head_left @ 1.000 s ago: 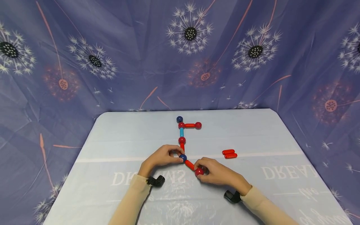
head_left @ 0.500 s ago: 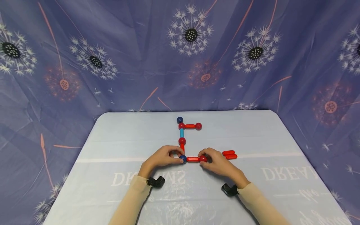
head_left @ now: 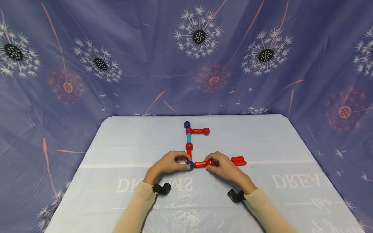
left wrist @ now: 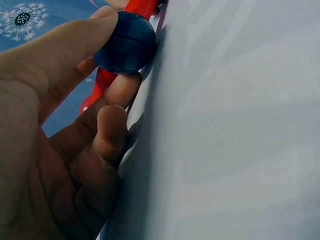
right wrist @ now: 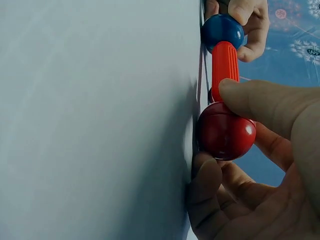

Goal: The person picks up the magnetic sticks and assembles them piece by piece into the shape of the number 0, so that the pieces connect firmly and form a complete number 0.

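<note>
My left hand (head_left: 170, 161) pinches a dark blue ball (left wrist: 127, 42) between thumb and fingers, low over the table. From that ball a red rod (right wrist: 225, 65) runs right to a red ball (right wrist: 226, 131), which my right hand (head_left: 224, 165) grips with thumb and fingers. Another red rod (head_left: 189, 152) goes away from the blue ball to a second red ball (head_left: 189, 146). Beyond it, a light blue rod (head_left: 189, 138) leads to a further red ball (head_left: 188, 130), which has a red rod (head_left: 197, 131) to its right ending in a red ball (head_left: 206, 131).
Another dark blue ball (head_left: 187, 124) sits at the far end of the figure. Two loose red rods (head_left: 239, 162) lie side by side just right of my right hand. A patterned purple cloth (head_left: 140, 58) hangs behind the white table (head_left: 122, 139).
My right hand has swung the red ball and its rod away from me and slightly right, so the rod turned from slanting to nearly sideways. My left hand stays on the blue ball.
</note>
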